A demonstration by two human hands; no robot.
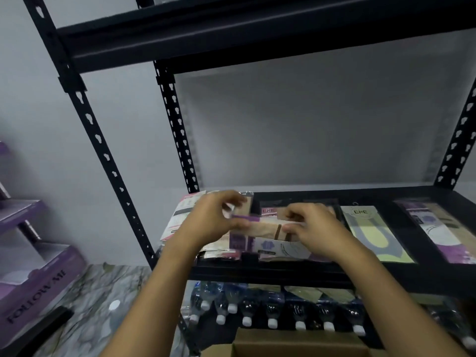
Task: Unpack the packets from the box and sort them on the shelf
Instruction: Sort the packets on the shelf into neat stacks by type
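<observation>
Held over black metal shelf (283, 274): flat beige-and-purple packet (265, 226), long axis left-right between the hands. Grip: left hand (216, 221) pinches purple end, right hand (315, 228) pinches beige end, fingers (291, 229) curled. Sorted packet stacks (280, 249) directly beneath; brown cardboard box (296, 343) below, nearer the person.

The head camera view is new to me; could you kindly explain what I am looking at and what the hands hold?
There is no machine: a person wears a camera on the head, so you look forward and down at their arms. The left hand and right hand each pinch an end of one beige-and-purple packet above a black metal shelf. Other packets lie flat on it, such as a yellow-green packet to the right. On the level beneath lie water bottles, and a cardboard box shows at the bottom edge.
</observation>
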